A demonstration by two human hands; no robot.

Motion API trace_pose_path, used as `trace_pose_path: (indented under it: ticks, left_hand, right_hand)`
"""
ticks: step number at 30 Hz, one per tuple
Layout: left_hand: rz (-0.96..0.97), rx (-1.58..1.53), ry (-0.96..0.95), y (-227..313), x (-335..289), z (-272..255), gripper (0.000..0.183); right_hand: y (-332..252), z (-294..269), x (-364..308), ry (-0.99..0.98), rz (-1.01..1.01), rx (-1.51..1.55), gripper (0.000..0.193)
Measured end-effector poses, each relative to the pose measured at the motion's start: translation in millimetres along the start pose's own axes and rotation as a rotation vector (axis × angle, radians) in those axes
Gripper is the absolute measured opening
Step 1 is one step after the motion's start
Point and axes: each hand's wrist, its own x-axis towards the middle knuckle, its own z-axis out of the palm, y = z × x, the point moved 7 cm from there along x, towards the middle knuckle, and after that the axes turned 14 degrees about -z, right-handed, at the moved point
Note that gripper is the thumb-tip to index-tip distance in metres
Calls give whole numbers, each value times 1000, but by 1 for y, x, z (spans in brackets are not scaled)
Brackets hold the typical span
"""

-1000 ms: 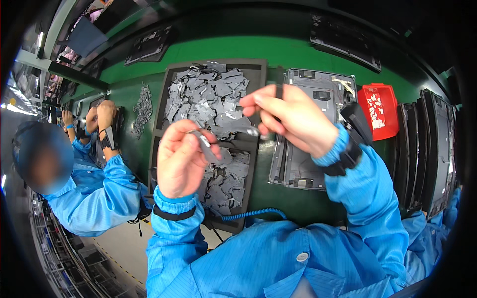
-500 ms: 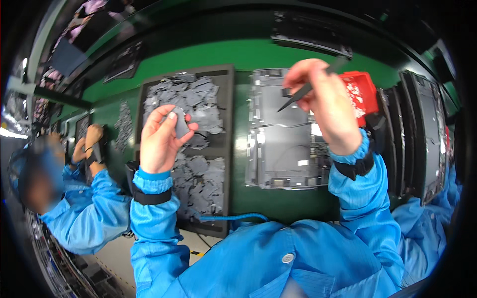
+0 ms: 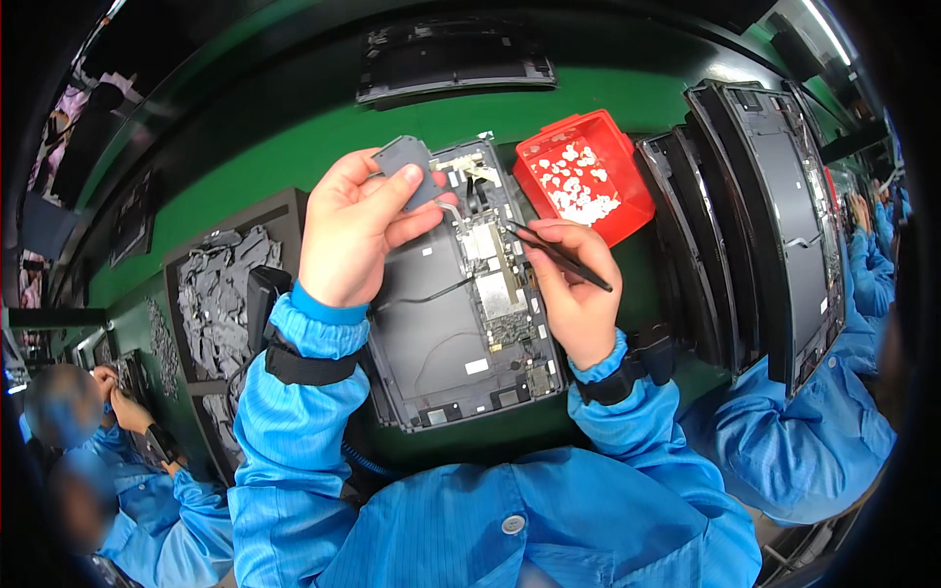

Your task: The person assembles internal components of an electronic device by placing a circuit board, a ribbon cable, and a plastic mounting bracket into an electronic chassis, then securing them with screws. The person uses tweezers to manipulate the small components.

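Note:
An opened flat device (image 3: 421,358) with a dark grey chassis lies in front of me, its long circuit board (image 3: 505,294) exposed along the right side. Pinched between thumb and fingers of my left hand (image 3: 345,240) is a thin grey sheet piece (image 3: 400,157), over the device's upper left part. My right hand (image 3: 580,294) grips black tweezers (image 3: 561,257), their tips pointing left at the upper part of the board. Whether the tips touch the board I cannot tell.
A red bin (image 3: 637,201) with small white bits stands beyond my right hand. Several similar devices (image 3: 774,225) stand on edge at the right. To the left is a dark tray (image 3: 294,211) of grey sheet pieces. Another panel (image 3: 456,73) lies at the back. Co-workers sit on both sides.
The view has turned to the right. My left hand has gone from above the tray to over the device with the grey piece. My right hand has brought the tweezers down to the board.

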Motion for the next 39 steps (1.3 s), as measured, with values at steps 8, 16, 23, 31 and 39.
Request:
trace_pose_path:
  ticks: [8, 16, 23, 31, 39]
  left_hand:
    - [20, 47, -11, -20, 31, 19, 27]
    - [30, 100, 26, -31, 38, 18, 26]
    - [121, 81, 14, -28, 34, 20, 26]
    - [152, 48, 10, -28, 33, 21, 26]
    - [170, 53, -11, -28, 34, 22, 27]
  right_hand:
    - [-12, 0, 4, -70, -273, -371, 22]
    - [-6, 1, 0, -48, -264, -394, 23]
    - [10, -8, -8, 157, -31, 12, 24]
    - [16, -12, -10, 313, 149, 259, 21]
    - [19, -13, -10, 353, 181, 311, 20]
